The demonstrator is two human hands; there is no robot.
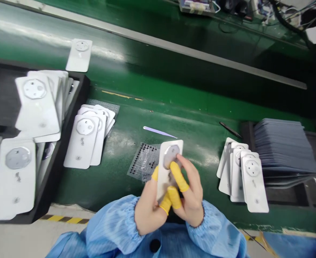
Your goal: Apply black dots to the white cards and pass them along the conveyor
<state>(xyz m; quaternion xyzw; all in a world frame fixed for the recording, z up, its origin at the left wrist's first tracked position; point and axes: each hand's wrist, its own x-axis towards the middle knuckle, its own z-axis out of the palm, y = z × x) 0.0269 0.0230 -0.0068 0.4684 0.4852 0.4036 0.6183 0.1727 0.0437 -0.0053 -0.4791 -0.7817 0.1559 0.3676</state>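
Observation:
Between both hands I hold a white rectangular panel [162, 177] with a grey octagonal patch near its top, tilted upright over the bench. My left hand [151, 206], in yellow finger cots, grips its left edge and lower end. My right hand [188, 190], also with yellow cots, closes on the right side, and one bare fingertip touches the octagonal patch. Just behind the panel lies a clear sheet of small black dots [142, 161], partly hidden by it. Beyond that are pale purple tweezers [159, 132].
Left are a pile of white panels [77, 150] and a black tray [74, 95] holding more. One panel [79, 57] lies at the back. Right are a fanned stack of panels [256, 190], a dark thin tool [230, 129] and grey sleeves [284, 150] in a black tray.

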